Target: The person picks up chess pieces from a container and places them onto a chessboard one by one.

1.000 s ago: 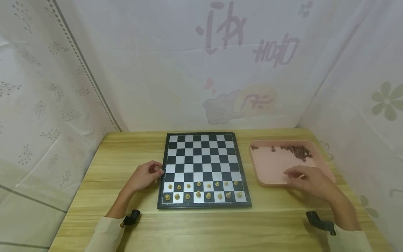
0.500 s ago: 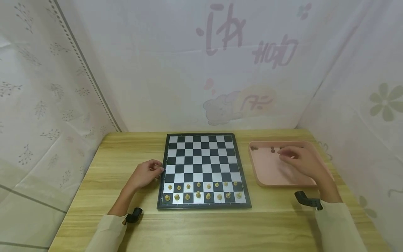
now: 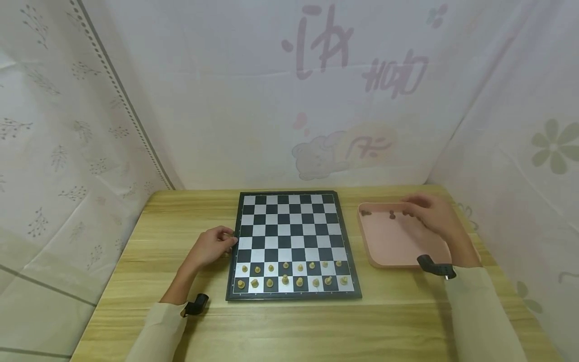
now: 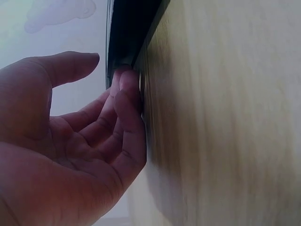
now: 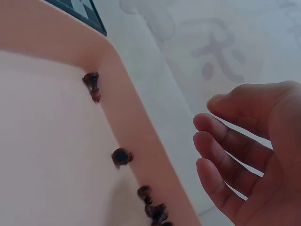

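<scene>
A black-and-white chessboard (image 3: 290, 230) lies on the table. Cream chess pieces, such as one tall piece (image 3: 285, 280), stand in two rows along its near side. My left hand (image 3: 211, 247) is at the board's left edge; in the left wrist view its fingertips touch the board's dark side (image 4: 129, 40), with the thumb apart. My right hand (image 3: 431, 215) hovers over the far right of a pink tray (image 3: 393, 246), fingers loosely bent and nothing between them. Dark brown chess pieces lie along the tray's far wall, among them one piece (image 5: 92, 86) near the corner. My hand hides others in the head view.
The wooden table (image 3: 289, 329) carries both board and tray, with a gap between them. Patterned cloth (image 3: 253, 100) hangs behind the table and at both sides. A black wrist camera (image 3: 436, 266) sits on the right wrist, another black camera (image 3: 196, 304) on the left.
My right hand has moved away from me, from the tray's near side to its far edge, over the dark pieces. The left hand has stayed almost still at the board.
</scene>
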`<state>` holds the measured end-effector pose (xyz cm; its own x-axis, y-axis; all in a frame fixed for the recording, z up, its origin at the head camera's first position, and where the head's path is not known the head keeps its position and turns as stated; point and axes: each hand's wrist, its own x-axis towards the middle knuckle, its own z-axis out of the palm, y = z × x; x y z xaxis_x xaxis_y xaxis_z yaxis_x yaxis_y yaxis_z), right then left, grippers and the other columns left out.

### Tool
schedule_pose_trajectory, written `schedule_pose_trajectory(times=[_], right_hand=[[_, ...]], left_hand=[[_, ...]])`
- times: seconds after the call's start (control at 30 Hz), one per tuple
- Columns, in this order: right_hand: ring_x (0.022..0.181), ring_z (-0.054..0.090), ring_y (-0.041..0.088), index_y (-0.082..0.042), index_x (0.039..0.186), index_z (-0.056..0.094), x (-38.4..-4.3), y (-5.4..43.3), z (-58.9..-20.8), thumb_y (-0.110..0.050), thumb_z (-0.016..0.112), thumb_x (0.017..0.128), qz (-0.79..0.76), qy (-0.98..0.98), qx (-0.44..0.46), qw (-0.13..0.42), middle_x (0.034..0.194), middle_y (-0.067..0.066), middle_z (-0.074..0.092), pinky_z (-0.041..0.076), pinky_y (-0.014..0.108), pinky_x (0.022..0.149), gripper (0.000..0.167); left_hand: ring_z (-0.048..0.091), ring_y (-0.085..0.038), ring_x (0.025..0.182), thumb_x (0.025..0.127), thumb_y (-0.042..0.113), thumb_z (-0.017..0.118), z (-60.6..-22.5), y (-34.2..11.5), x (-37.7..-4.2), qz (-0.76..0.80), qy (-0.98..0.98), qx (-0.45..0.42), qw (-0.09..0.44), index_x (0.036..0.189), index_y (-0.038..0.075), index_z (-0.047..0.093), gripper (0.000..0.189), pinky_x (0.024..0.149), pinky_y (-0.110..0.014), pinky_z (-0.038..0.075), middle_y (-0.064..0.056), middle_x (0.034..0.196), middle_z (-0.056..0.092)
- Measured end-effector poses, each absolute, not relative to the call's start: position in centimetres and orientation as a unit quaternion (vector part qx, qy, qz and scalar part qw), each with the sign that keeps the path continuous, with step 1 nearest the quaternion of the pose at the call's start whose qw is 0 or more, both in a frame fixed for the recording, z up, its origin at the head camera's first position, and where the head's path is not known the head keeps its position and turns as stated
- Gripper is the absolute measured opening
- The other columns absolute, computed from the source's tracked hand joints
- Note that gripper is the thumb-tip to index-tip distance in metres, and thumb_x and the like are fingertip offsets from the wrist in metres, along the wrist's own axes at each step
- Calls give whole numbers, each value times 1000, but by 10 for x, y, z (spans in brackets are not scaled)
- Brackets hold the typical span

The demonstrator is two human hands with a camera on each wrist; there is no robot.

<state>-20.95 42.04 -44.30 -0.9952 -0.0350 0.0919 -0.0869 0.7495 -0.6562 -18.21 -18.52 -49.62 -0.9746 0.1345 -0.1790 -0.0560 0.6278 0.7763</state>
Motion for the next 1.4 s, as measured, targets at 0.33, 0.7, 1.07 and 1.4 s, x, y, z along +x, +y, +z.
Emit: schedule_pose_trajectory(times=[0.33,0.7,1.07,1.4], right_hand=[[95,64,11,-1,131,75,-216,431,-459,-33,72,109,347,-937,9,30,123,24,76,51,22,72,39],[123,65,39,-5,127,80,-217,439,-475,-39,71,109,297,-955,-4,10,132,22,75,49,41,94,40],[106,70,26,1,122,81,-222,435,-479,-31,73,108,320,-947,-4,12,124,25,77,50,23,82,36],[122,66,45,10,121,78,-224,432,-483,-25,67,111,346,-938,-8,-14,128,31,73,45,13,82,37]], left_hand=[[70,-20,78,103,15,73,-497,-181,-183,432,895,23,107,130,-8,68,35,68,-32,53,-10,98,76],[67,-21,80,103,16,75,-499,-180,-185,427,898,21,106,128,-7,69,34,69,-33,52,-8,96,74],[66,-20,80,104,15,74,-498,-181,-183,427,897,25,106,128,-7,68,34,68,-33,52,-8,96,74],[66,-21,80,104,15,74,-498,-181,-182,428,897,25,106,128,-7,69,33,68,-32,52,-8,96,74]])
